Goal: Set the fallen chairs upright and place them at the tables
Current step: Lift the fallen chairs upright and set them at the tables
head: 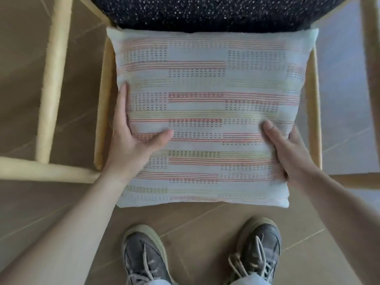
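Note:
A light wooden chair (103,112) with a dark speckled upholstered part (216,11) fills the view from above. A pale cushion (205,83) with red, yellow and dashed stripes lies over the chair's frame. My left hand (131,138) grips the cushion's left edge, thumb on top and fingers along the side. On the right edge my right hand (287,149) holds it the same way, thumb pressed into the fabric. Most of the seat under the cushion is hidden.
Wooden rails of the chair (51,79) run down the left, and another rail (368,79) runs down the right. My two grey laced shoes (144,258) stand on the tan tiled floor (30,202) just below the cushion.

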The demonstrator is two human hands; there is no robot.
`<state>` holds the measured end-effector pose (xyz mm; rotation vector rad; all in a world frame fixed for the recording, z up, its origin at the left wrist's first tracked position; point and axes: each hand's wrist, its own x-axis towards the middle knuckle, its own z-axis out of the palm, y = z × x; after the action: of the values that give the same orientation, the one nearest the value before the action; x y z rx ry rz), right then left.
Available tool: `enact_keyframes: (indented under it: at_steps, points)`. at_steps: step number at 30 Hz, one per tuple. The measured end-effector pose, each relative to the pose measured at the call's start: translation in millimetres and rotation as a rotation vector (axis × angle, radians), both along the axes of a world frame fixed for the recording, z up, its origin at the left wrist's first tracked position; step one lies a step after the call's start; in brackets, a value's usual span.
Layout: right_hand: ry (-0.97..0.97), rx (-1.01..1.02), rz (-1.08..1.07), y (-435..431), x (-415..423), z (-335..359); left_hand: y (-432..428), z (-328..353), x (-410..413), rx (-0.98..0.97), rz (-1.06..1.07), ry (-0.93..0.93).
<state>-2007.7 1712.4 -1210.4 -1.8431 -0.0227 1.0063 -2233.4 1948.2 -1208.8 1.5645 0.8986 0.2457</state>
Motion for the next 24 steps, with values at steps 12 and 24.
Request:
enact_keyframes:
  at_steps: [12,24]
  points:
    - [0.197,-0.003,-0.048,-1,-10,124,12,115,-6,-0.127,0.078,0.108]
    - [0.303,-0.282,-0.005,46,85,445,62,449,81,-0.188,0.039,0.212]
